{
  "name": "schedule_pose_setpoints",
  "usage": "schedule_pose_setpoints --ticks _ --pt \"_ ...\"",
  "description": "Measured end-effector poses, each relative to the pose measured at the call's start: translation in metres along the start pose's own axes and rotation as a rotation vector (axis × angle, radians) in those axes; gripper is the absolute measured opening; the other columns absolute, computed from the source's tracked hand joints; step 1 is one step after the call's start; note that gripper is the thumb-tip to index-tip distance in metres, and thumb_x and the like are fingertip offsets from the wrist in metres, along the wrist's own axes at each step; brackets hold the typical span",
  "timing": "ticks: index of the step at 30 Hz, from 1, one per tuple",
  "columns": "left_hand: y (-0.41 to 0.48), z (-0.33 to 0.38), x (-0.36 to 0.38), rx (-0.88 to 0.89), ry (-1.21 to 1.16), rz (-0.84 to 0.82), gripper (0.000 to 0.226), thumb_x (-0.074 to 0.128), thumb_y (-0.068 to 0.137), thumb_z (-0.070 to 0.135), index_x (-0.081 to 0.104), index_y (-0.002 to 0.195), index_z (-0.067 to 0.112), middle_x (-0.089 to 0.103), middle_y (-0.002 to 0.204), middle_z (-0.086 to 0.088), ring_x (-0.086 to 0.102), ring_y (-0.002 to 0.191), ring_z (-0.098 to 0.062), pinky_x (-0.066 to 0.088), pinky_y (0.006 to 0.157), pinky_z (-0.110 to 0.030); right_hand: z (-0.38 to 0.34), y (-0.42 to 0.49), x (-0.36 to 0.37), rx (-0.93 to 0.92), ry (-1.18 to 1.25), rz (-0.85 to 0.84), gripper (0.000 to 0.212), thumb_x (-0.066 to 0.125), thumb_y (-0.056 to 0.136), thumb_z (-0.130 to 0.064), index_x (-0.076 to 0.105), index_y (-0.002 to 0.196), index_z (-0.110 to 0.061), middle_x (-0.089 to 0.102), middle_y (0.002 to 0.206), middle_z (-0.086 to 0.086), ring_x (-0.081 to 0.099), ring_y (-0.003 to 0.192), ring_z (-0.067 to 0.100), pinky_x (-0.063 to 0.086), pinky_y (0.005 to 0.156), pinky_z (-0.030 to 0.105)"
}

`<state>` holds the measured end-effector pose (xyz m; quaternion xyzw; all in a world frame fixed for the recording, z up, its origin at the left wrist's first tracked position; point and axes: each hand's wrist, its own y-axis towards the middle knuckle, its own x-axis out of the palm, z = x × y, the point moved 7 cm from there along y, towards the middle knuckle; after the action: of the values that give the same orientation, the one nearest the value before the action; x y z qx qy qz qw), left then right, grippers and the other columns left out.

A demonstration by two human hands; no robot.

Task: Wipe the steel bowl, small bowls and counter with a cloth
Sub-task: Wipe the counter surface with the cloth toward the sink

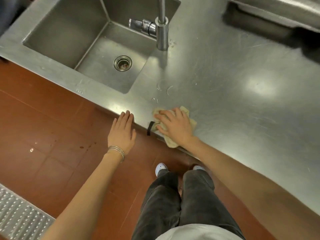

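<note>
1. Underfoot, dark trousers (pixel 173 205) and pale shoes (pixel 161 168) are seen on a red tiled floor (pixel 43 118); a perforated metal grate (pixel 19 217) is noted at the lower left.
2. The left hand (pixel 122 130) is held flat with its fingers straight and together, the fingertips laid against the front edge of the counter (pixel 242 101). Nothing is held in it. Thin bangles (pixel 116 150) are worn at the wrist.
3. The right hand (pixel 174 126) is pressed palm down on the cloth (pixel 171 143), fingers spread and not curled round it.
4. The beige cloth is crumpled at the counter's front edge, just right of the sink (pixel 69 37); its black loop (pixel 149 128) hangs over the edge.
5. Wet streaks (pixel 162 87) are recorded on the steel beyond the cloth.
6. Further back, the drain (pixel 122 63) and faucet (pixel 162 32) are observed.
7. At the far right a steel vessel (pixel 277 11) is blurred; its kind cannot be told.
</note>
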<state>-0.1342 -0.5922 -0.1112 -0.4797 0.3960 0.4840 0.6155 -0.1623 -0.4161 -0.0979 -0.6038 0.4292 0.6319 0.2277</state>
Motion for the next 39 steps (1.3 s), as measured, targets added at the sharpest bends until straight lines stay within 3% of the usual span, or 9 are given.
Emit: schedule_pose_setpoints --ticks 3,8,14,20,23,28,30,37,39 --pt "-0.001 0.004 0.004 -0.004 -0.023 -0.006 0.067 0.025 0.083 0.034 0.037 0.140 0.002 0.031 0.150 -0.016 0.024 0.140 -0.031 0.021 0.113 -0.045 0.025 0.048 0.005 -0.109 -0.050 -0.010 0.039 0.044 0.082 -0.050 0.065 0.107 -0.029 0.066 0.106 -0.008 0.055 0.085 0.028 0.044 0.066 0.033" --pt "-0.001 0.005 0.007 -0.029 -0.008 0.018 0.067 0.021 0.084 0.036 0.038 0.140 0.004 0.032 0.150 -0.013 0.025 0.140 -0.028 0.019 0.113 -0.043 0.047 0.111 0.022 0.554 -0.029 -0.086 0.037 0.044 0.091 -0.043 0.053 0.122 -0.025 0.056 0.119 0.001 0.046 0.100 0.032 0.035 0.074 0.040" --pt "0.009 0.016 -0.008 -0.026 -0.025 0.099 0.058 0.029 0.085 0.032 0.051 0.128 0.001 0.047 0.139 -0.016 0.038 0.133 -0.031 0.023 0.111 -0.046 0.057 0.089 0.017 -0.025 -0.075 -0.112 0.041 0.044 0.082 -0.048 0.063 0.113 -0.031 0.065 0.113 -0.004 0.058 0.085 0.032 0.044 0.068 0.037" --pt "0.049 0.059 -0.016 0.079 -0.078 0.103 0.060 0.026 0.086 0.032 0.044 0.135 0.003 0.039 0.145 -0.015 0.032 0.137 -0.030 0.016 0.113 -0.042 0.209 0.041 -0.016 0.685 -0.124 -0.085 0.041 0.046 0.090 -0.046 0.051 0.128 -0.030 0.054 0.128 0.002 0.047 0.107 0.038 0.035 0.084 0.046" --pt "0.071 0.076 -0.014 0.104 -0.082 0.094 0.061 0.027 0.085 0.032 0.041 0.137 0.004 0.036 0.147 -0.014 0.029 0.139 -0.029 0.014 0.114 -0.040 0.203 0.036 -0.012 0.925 -0.101 -0.138 0.044 0.046 0.092 -0.045 0.045 0.133 -0.029 0.046 0.136 0.005 0.042 0.110 0.040 0.031 0.090 0.049" --pt "0.114 0.116 -0.007 0.165 -0.051 0.041 0.067 0.021 0.086 0.038 0.027 0.144 0.006 0.024 0.153 -0.011 0.016 0.143 -0.024 0.008 0.117 -0.039 0.156 -0.012 -0.017 0.275 -0.147 -0.062 0.043 0.044 0.084 -0.049 0.049 0.124 -0.034 0.060 0.121 0.000 0.049 0.094 0.036 0.040 0.079 0.043" --pt "0.130 0.131 -0.005 0.192 -0.033 0.034 0.064 0.025 0.089 0.035 0.022 0.146 0.007 0.019 0.155 -0.010 0.011 0.144 -0.022 0.005 0.118 -0.037 0.178 -0.036 -0.025 0.250 -0.168 -0.078 0.045 0.044 0.081 -0.051 0.047 0.123 -0.038 0.059 0.119 -0.003 0.052 0.091 0.033 0.035 0.080 0.040" --pt "0.179 0.160 0.008 0.184 0.021 0.019 0.065 0.023 0.091 0.036 0.014 0.148 0.007 0.012 0.157 -0.008 0.003 0.145 -0.021 0.001 0.118 -0.037 0.323 0.009 -0.041 1.080 -0.167 -0.082 0.042 0.042 0.092 -0.047 0.046 0.128 -0.027 0.047 0.126 0.013 0.044 0.106 0.040 0.034 0.085 0.049" --pt "0.183 0.162 0.013 0.154 0.029 0.027 0.065 0.018 0.091 0.038 0.014 0.148 0.007 0.012 0.157 -0.008 0.004 0.145 -0.021 0.002 0.118 -0.039 0.312 0.036 -0.028 1.148 -0.153 -0.143 0.043 0.042 0.094 -0.043 0.042 0.131 -0.021 0.044 0.128 0.018 0.042 0.109 0.040 0.034 0.086 0.050"
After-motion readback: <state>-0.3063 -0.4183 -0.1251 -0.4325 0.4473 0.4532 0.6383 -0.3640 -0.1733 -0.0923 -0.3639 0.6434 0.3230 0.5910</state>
